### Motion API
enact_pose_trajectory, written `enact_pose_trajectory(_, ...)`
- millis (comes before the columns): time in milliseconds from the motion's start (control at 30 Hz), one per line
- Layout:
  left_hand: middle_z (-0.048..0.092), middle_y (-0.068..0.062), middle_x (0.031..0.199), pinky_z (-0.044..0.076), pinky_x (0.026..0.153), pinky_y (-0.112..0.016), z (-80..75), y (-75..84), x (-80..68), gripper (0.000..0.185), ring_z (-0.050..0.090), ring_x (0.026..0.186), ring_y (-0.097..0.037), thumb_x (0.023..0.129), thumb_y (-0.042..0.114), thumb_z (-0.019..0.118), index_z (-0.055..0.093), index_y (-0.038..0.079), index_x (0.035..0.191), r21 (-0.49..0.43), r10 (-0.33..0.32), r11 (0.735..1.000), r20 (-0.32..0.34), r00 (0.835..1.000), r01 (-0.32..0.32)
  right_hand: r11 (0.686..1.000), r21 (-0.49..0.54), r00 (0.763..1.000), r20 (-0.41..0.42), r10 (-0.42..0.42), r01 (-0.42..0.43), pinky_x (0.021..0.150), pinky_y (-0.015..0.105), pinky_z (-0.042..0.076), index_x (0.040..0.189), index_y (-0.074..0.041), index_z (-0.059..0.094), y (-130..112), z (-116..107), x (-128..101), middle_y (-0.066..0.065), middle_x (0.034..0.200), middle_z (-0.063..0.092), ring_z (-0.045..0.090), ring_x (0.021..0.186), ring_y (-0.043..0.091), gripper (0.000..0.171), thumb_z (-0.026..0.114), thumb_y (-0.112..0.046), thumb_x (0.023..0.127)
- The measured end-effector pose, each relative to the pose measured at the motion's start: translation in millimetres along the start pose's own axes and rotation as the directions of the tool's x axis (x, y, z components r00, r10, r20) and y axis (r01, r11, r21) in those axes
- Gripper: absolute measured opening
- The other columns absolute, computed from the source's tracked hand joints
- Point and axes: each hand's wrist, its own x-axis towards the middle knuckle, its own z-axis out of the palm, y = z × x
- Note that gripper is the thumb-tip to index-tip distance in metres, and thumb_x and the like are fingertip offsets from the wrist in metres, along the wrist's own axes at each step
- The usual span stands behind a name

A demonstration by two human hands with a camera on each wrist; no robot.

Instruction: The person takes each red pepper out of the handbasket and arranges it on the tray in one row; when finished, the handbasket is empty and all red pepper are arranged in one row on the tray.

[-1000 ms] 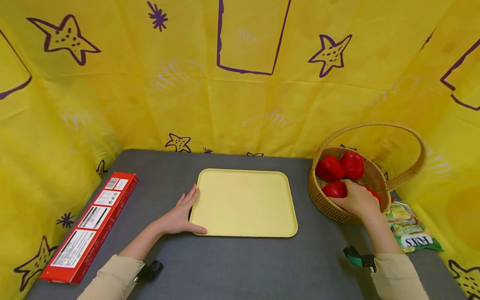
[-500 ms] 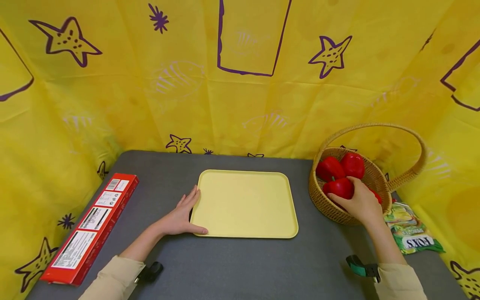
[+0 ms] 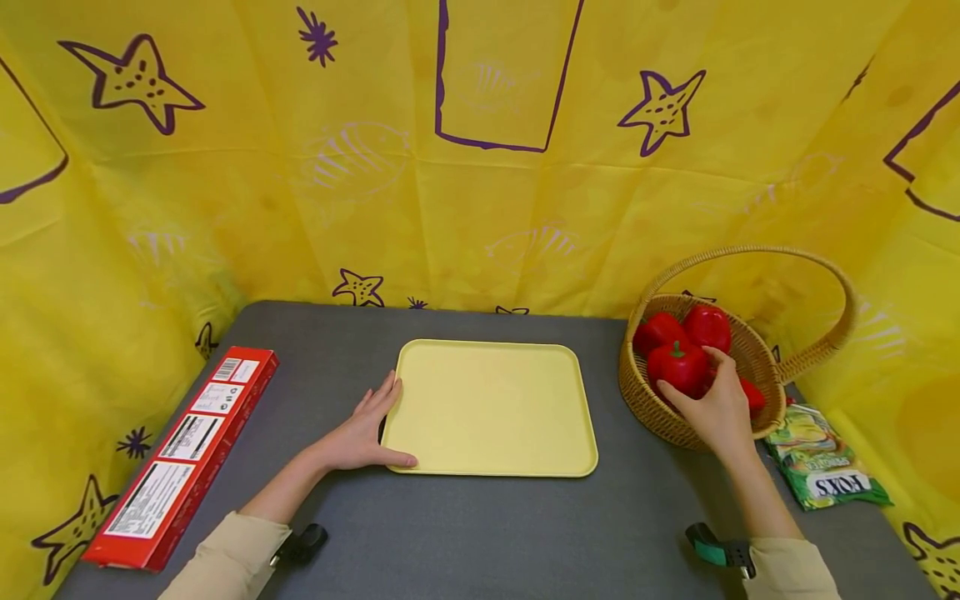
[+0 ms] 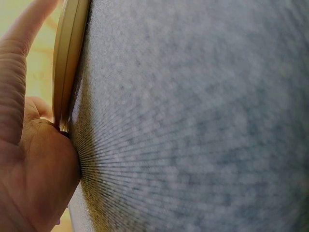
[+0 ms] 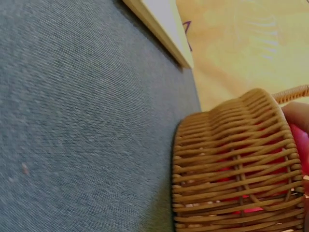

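Observation:
My right hand grips a red bell pepper and holds it just above the near rim of a wicker basket at the table's right. Two more red peppers lie inside the basket, and a further one peeks out behind my hand. In the right wrist view the basket wall fills the lower right. A pale yellow tray lies in the table's middle. My left hand rests flat on the table against the tray's left edge, thumb along its front corner.
A long red box lies along the table's left side. A green snack packet lies right of the basket. Yellow star-printed sheeting walls in the grey table on three sides.
My right hand has lifted the pepper from low in the basket up to its near rim. The left hand and tray have stayed put.

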Motion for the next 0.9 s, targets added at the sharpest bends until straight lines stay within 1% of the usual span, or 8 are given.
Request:
enact_pose_trajectory(100, -0.006, -0.012, 0.153, 0.002, 0.108, -0.055, -0.1, 0.3, -0.2, 0.125, -0.003, 0.138, -0.035, 0.060, 0.061, 0.075, 0.007, 0.003, 0.147, 0.000, -0.001, 1.000, -0.003, 1.000, 0.001, 0.999, 0.051, 0.999, -0.033, 0.006, -0.004, 0.089, 0.060, 0.037, 0.142, -0.007, 0.022, -3, 3, -1, 0.027, 0.129, 0.041, 0.042, 0.113, 0.043, 0.089, 0.074, -0.034, 0.076)
enact_pose_trajectory(300, -0.005, -0.012, 0.153, 0.003, 0.107, -0.055, -0.2, 0.8, -0.6, 0.124, -0.003, 0.138, -0.036, 0.061, 0.060, 0.075, 0.007, 0.003, 0.147, -0.002, -0.003, 1.000, -0.006, 1.000, 0.003, 0.998, 0.068, 0.998, -0.060, -0.012, 0.016, 0.089, 0.059, 0.038, 0.144, -0.010, 0.025, -6, 7, -1, 0.023, 0.133, 0.039, 0.041, 0.115, 0.040, 0.087, 0.074, -0.034, 0.076)
enact_pose_trajectory(367, -0.005, -0.012, 0.153, 0.003, 0.107, -0.056, -0.2, 1.1, -0.5, 0.124, -0.003, 0.138, -0.037, 0.061, 0.060, 0.075, 0.007, 0.003, 0.147, -0.002, -0.005, 1.000, -0.005, 1.000, 0.005, 0.996, 0.084, 0.998, -0.066, 0.005, 0.001, 0.088, 0.056, 0.041, 0.143, -0.011, 0.026, -8, 7, -1, 0.020, 0.133, 0.040, 0.044, 0.113, 0.037, 0.086, 0.074, -0.035, 0.076)
enact_pose_trajectory(467, -0.006, -0.012, 0.153, 0.003, 0.107, -0.056, -0.2, 1.4, -0.5, 0.123, -0.004, 0.138, -0.037, 0.061, 0.060, 0.075, 0.007, 0.003, 0.147, -0.004, -0.009, 1.000, -0.001, 1.000, 0.009, 0.993, 0.117, 0.997, -0.070, 0.033, -0.025, 0.087, 0.047, 0.046, 0.142, -0.012, 0.027, -11, 8, -1, 0.016, 0.133, 0.041, 0.047, 0.111, 0.033, 0.085, 0.074, -0.035, 0.076)
enact_pose_trajectory(567, -0.006, -0.012, 0.153, 0.003, 0.107, -0.056, -0.2, 1.6, -0.4, 0.123, -0.004, 0.138, -0.037, 0.061, 0.060, 0.075, 0.007, 0.004, 0.147, -0.002, -0.012, 1.000, 0.000, 1.000, 0.012, 0.989, 0.141, 0.996, -0.073, 0.058, -0.047, 0.088, 0.041, 0.047, 0.142, -0.014, 0.027, -16, 8, -3, 0.012, 0.135, 0.041, 0.047, 0.114, 0.031, 0.085, 0.074, -0.036, 0.076)
enact_pose_trajectory(633, -0.006, -0.012, 0.153, 0.003, 0.107, -0.056, -0.3, 1.7, -0.4, 0.123, -0.004, 0.138, -0.037, 0.061, 0.060, 0.075, 0.007, 0.004, 0.147, -0.002, -0.011, 1.000, -0.001, 1.000, 0.011, 0.985, 0.163, 0.994, -0.077, 0.071, -0.058, 0.090, 0.040, 0.046, 0.142, -0.016, 0.026, -19, 7, -4, 0.011, 0.136, 0.040, 0.046, 0.116, 0.031, 0.084, 0.074, -0.036, 0.075)
enact_pose_trajectory(800, -0.005, -0.012, 0.153, 0.004, 0.107, -0.056, -0.8, 2.4, -0.9, 0.123, -0.004, 0.138, -0.037, 0.061, 0.060, 0.075, 0.008, 0.004, 0.147, -0.002, -0.011, 1.000, -0.004, 1.000, 0.011, 0.971, 0.226, 0.991, -0.088, 0.101, -0.079, 0.094, 0.045, 0.042, 0.141, -0.019, 0.026, -29, 6, -6, 0.008, 0.137, 0.038, 0.044, 0.119, 0.029, 0.084, 0.075, -0.035, 0.075)
enact_pose_trajectory(900, -0.005, -0.012, 0.153, 0.004, 0.107, -0.056, -0.9, 2.8, -1.3, 0.123, -0.004, 0.137, -0.038, 0.061, 0.060, 0.075, 0.008, 0.004, 0.147, -0.004, -0.011, 1.000, -0.004, 1.000, 0.011, 0.960, 0.265, 0.989, -0.091, 0.116, -0.088, 0.096, 0.044, 0.040, 0.140, -0.021, 0.027, -36, 6, -7, 0.006, 0.138, 0.037, 0.044, 0.119, 0.027, 0.084, 0.077, -0.034, 0.073)
